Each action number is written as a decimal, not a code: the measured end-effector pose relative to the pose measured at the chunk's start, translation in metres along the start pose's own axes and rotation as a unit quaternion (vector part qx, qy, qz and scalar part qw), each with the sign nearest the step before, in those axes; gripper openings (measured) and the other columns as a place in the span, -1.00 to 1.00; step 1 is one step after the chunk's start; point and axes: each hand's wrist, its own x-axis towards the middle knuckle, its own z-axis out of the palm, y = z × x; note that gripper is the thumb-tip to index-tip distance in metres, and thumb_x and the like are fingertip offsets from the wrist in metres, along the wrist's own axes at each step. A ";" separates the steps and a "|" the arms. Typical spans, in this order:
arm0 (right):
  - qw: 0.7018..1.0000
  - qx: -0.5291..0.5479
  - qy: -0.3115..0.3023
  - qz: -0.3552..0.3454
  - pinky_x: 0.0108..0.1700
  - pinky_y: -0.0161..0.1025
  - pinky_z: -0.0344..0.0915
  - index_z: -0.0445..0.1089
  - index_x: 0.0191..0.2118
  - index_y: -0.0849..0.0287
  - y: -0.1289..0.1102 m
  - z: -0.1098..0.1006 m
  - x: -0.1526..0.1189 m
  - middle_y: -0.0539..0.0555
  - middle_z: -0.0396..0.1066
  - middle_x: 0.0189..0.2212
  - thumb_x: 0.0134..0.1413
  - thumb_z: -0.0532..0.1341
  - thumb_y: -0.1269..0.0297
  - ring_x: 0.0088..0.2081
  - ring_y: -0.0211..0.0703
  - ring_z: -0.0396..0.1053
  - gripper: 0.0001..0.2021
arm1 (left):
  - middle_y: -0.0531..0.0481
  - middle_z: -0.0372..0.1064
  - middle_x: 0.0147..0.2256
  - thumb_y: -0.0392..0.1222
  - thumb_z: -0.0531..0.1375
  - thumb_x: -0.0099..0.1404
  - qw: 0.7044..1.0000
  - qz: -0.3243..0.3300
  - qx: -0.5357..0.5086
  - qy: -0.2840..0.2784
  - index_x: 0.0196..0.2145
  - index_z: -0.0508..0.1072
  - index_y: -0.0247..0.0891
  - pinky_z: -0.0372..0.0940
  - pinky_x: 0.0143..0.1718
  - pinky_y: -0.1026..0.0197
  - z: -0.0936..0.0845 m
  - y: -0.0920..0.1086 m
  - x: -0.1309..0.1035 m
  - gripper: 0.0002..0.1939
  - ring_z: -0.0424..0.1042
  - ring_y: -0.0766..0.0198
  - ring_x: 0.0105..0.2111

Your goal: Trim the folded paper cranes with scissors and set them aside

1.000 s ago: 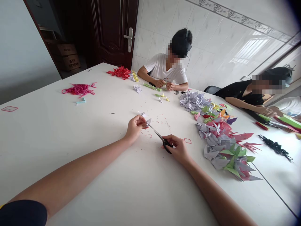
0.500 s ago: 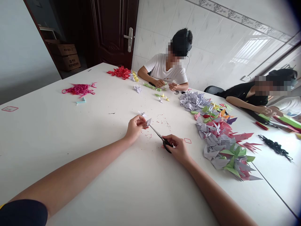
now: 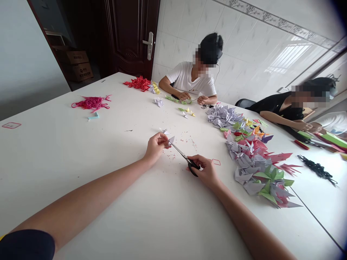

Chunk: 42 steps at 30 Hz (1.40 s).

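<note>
Between its fingertips my left hand (image 3: 156, 147) pinches a small pale paper crane (image 3: 171, 139), its pointed end sticking out to the right. My right hand (image 3: 204, 169) grips black-handled scissors (image 3: 182, 153) by the finger loops. The blade tips meet the lower edge of the crane; whether they cut into it is too small to tell. Another white folded crane (image 3: 163, 131) lies on the table just behind my left fingers. Tiny red and dark scraps (image 3: 170, 156) are scattered under the scissors and beyond them.
A long heap of paper cranes (image 3: 252, 155) spreads along the right. Pink cords (image 3: 92, 103) and a light blue strip (image 3: 93, 116) lie at left, red cranes (image 3: 138, 83) at the back. Two people (image 3: 189, 81) work across the white table (image 3: 81, 151). Black cords (image 3: 317, 169) lie far right.
My hands, the crane and the scissors stay almost in place. The person at the right has shifted slightly to the left, and the person across has moved their hands a little.
</note>
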 end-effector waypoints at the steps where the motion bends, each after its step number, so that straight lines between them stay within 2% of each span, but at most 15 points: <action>1: 1.000 0.000 -0.002 0.001 -0.36 -0.23 0.16 0.52 -0.18 0.14 0.001 0.000 0.000 -0.01 0.42 -0.53 -0.12 0.24 0.33 -0.47 -0.21 0.20 -0.70 | 0.08 0.39 -0.49 -0.28 0.28 0.06 1.000 0.001 0.000 0.000 -0.44 0.33 -0.26 0.40 -0.24 0.16 0.000 0.000 0.000 -0.84 0.44 0.31 -0.43; 13: 1.000 0.023 -0.014 0.008 -0.32 -0.23 0.18 0.50 -0.15 0.13 0.005 0.000 0.000 0.00 0.52 -0.47 -0.10 0.21 0.37 -0.45 -0.19 0.26 -0.68 | 0.06 0.42 -0.49 -0.24 0.29 0.07 1.000 0.000 0.008 0.000 -0.43 0.33 -0.26 0.40 -0.25 0.15 -0.001 -0.002 0.001 -0.83 0.46 0.28 -0.43; 18: 0.998 0.050 -0.023 0.027 -0.31 -0.23 0.21 0.50 -0.16 0.13 0.004 0.002 -0.001 -0.02 0.48 -0.48 -0.10 0.23 0.37 -0.42 -0.18 0.34 -0.70 | 0.04 0.43 -0.48 -0.25 0.30 0.07 1.000 0.001 0.003 0.001 -0.43 0.34 -0.25 0.40 -0.24 0.14 -0.002 -0.003 0.002 -0.83 0.46 0.27 -0.41; 28: 0.978 0.183 -0.047 0.082 -0.30 -0.23 0.33 0.48 -0.19 0.14 -0.002 0.006 -0.001 0.01 0.49 -0.46 -0.10 0.31 0.31 -0.35 -0.12 0.50 -0.74 | 0.01 0.46 -0.45 -0.23 0.33 0.08 1.000 -0.007 -0.012 -0.002 -0.45 0.31 -0.24 0.43 -0.20 0.09 -0.002 -0.005 0.002 -0.78 0.48 0.24 -0.38; 35: 0.979 0.179 -0.050 0.087 -0.39 -0.26 0.31 0.49 -0.22 0.15 -0.009 0.009 -0.001 0.01 0.48 -0.49 -0.14 0.37 0.24 -0.43 -0.18 0.44 -0.72 | -0.02 0.49 -0.43 -0.18 0.36 0.08 1.000 -0.017 -0.015 0.000 -0.47 0.28 -0.24 0.43 -0.16 0.06 -0.002 -0.004 0.001 -0.71 0.50 0.23 -0.37; 42: 0.989 0.136 -0.004 0.061 -0.30 -0.19 0.36 0.46 -0.19 0.14 -0.010 0.007 -0.003 0.02 0.47 -0.48 -0.12 0.34 0.21 -0.38 -0.12 0.45 -0.70 | -0.02 0.50 -0.43 -0.14 0.38 0.07 1.000 -0.004 -0.012 -0.002 -0.46 0.28 -0.25 0.43 -0.17 0.02 -0.003 -0.002 0.000 -0.68 0.51 0.19 -0.37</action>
